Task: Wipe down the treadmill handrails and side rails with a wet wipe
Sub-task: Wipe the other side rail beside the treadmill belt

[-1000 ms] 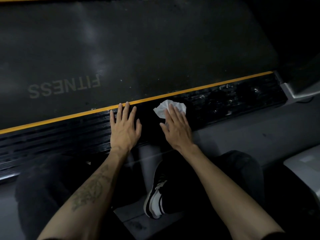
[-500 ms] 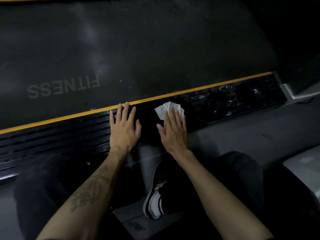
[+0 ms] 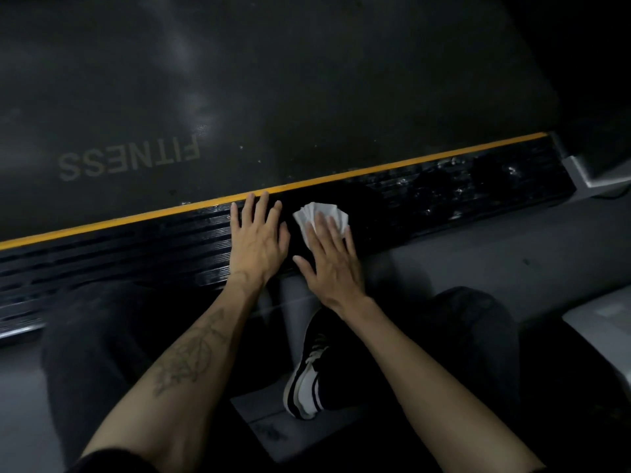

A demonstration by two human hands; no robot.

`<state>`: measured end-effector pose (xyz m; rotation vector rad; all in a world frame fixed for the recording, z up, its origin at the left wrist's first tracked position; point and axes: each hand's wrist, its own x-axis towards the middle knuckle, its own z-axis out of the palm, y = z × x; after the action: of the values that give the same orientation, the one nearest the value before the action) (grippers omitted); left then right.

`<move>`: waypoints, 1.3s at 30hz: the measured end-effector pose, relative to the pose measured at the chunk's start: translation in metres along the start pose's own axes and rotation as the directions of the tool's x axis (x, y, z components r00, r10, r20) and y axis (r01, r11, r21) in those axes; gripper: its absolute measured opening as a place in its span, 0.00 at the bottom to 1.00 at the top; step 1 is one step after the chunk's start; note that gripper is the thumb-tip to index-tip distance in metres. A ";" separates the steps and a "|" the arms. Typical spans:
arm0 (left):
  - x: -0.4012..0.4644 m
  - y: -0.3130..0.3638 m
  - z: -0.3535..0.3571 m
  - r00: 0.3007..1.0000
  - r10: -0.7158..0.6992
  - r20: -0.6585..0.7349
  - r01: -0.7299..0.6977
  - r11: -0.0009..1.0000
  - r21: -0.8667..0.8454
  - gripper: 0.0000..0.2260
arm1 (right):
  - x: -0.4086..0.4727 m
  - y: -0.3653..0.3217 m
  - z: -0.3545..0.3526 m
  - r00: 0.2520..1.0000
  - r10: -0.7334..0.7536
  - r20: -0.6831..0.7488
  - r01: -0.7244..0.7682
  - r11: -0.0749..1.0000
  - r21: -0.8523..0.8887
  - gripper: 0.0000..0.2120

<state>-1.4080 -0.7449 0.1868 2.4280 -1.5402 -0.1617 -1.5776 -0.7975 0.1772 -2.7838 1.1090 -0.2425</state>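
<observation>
A black ribbed side rail (image 3: 444, 196) with a yellow stripe along its far edge runs across the view beside the dark treadmill belt (image 3: 273, 80). A white wet wipe (image 3: 321, 213) lies on the rail. My right hand (image 3: 333, 264) presses flat on the wipe with straight fingers, covering its near half. My left hand (image 3: 257, 242) rests flat on the rail just left of it, fingers spread. To the right of the wipe the rail glistens with wet streaks.
The belt carries the word FITNESS, upside down to me. A grey end cap (image 3: 594, 172) closes the rail at the right. Below the rail are a grey floor, my dark-trousered knees and a black-and-white shoe (image 3: 307, 380). A pale object (image 3: 604, 319) sits at right.
My right hand has slid the wipe leftward along the rail, closer to my left hand. The left hand has stayed in place.
</observation>
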 end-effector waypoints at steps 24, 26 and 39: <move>0.004 0.026 0.007 0.998 -0.022 0.053 0.021 1.000 0.005 0.25 | -0.019 0.025 -0.005 0.997 -0.067 0.034 0.069 0.997 -0.042 0.30; 0.004 0.025 0.007 0.999 -0.019 0.044 0.019 1.000 0.001 0.24 | -0.015 0.037 -0.009 1.000 -0.017 0.015 0.018 0.998 -0.058 0.29; 0.003 0.025 0.009 1.000 -0.010 0.012 0.010 1.000 -0.017 0.24 | -0.031 0.042 -0.012 0.991 0.130 -0.018 -0.131 0.991 -0.035 0.29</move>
<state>-1.4303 -0.7594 0.1856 2.4258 -1.5255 -0.1905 -1.6305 -0.8070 0.1779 -2.7300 1.3056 -0.2320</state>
